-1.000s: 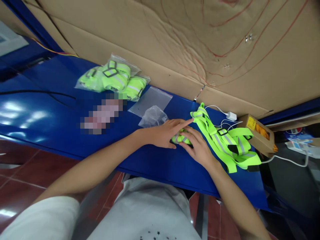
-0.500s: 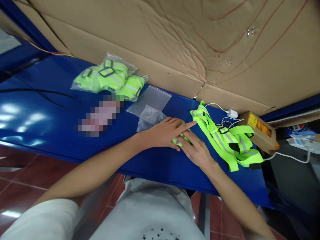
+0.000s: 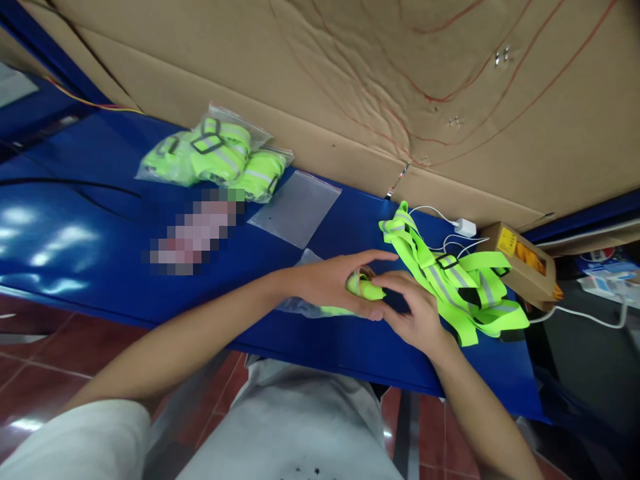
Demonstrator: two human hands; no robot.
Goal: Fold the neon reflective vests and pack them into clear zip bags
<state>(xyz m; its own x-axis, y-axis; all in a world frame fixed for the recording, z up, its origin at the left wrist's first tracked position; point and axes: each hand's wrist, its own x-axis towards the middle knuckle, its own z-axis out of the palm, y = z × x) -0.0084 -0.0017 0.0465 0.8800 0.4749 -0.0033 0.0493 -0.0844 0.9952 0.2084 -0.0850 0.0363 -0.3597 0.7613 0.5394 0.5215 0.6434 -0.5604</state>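
Note:
My left hand (image 3: 335,283) is curled around a clear plastic bag (image 3: 300,308), thumb below and fingers above. Inside its mouth sits a bundled neon-yellow reflective strap (image 3: 370,288), part of it showing through the plastic under the hand. My right hand (image 3: 417,310) pinches the strap's exposed end between thumb and fingers. To the right lies a loose reflective harness (image 3: 445,273) with grey stripes and black buckles. Beyond the left hand a flat zip bag (image 3: 300,207) rests on the blue table (image 3: 240,273).
Several bagged harnesses (image 3: 223,153) are piled at the back left, against a cardboard panel (image 3: 330,143). Behind the loose harness are a white charger (image 3: 465,228) with its cable and a small cardboard box (image 3: 520,263). A pixelated patch covers something left of the flat bag.
The crumpled bag has moved from beyond my left hand to underneath it, now around the strap bundle. My hands have turned, with the right fingers at the bag's mouth.

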